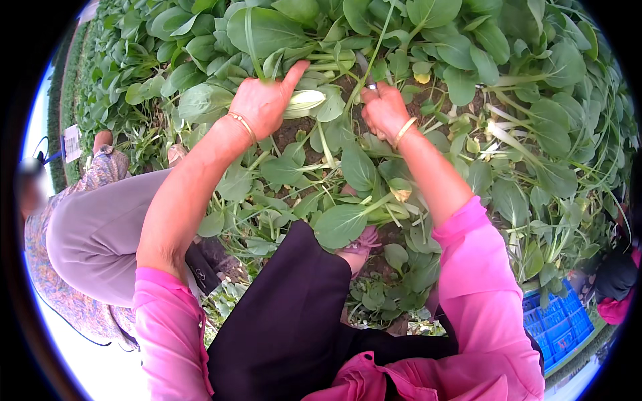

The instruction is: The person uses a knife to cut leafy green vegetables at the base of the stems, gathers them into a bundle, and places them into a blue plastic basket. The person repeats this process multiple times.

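Observation:
My left hand [262, 104] is closed around a bok choy [307, 100]. Its pale base points right, and its leaves stick out on the other side of my fist. The thumb of this hand stretches up towards the stalks of another bok choy [331, 61]. In my right hand [385, 113] is a small knife [362, 64] with its blade directed up and away from me, close to those stalks. My fingers hide the knife's handle. Bare soil [346, 90] shows between the two hands.
Dense bok choy [200, 55] grows ahead. Cut leaves and plants [501, 133] litter the ground at right and around my feet. A co-worker in a patterned top [108, 163] crouches close on the left. Blue plastic crates [556, 326] and another person [614, 285] are at lower right.

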Motion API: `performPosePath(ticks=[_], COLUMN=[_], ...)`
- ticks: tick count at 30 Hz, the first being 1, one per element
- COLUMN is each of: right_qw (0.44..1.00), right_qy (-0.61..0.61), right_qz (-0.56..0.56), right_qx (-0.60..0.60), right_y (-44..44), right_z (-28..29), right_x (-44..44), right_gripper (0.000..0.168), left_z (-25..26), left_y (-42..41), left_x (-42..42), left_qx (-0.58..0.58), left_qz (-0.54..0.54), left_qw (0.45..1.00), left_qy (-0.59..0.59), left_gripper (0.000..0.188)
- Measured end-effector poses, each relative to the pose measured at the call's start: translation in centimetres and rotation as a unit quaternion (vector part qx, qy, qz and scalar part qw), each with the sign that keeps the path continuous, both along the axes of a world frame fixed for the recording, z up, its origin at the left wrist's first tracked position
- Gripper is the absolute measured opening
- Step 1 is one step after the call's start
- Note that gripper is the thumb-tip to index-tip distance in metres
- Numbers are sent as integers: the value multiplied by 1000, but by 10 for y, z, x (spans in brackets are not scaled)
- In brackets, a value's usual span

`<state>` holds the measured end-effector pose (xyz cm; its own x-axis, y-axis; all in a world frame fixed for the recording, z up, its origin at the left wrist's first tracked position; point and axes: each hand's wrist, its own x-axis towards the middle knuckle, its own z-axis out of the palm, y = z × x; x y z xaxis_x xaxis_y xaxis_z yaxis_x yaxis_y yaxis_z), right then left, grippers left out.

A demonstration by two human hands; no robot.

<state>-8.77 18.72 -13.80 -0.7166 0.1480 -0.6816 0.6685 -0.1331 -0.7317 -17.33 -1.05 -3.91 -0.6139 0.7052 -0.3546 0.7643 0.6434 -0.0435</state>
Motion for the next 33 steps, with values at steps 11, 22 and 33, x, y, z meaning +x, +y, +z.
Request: performPosePath(ticks=[11,22,33], right_qw=[996,899,931], right_qy=[-16,82,82], right_qz=[50,-298,-258], right_qx=[-77,-310,-246], right_y=[7,-43,-15], right_z=[11,34,49], right_x=[32,30,37], right_gripper=[21,38,36], left_z=[31,68,65], left_y=[-13,-34,-46], left_x=[30,87,100], left_qx=[10,77,33], left_qz=[-16,-49,-102], left_qw=[1000,995,993], left_qy=[20,40,-40], left_gripper=[69,60,71])
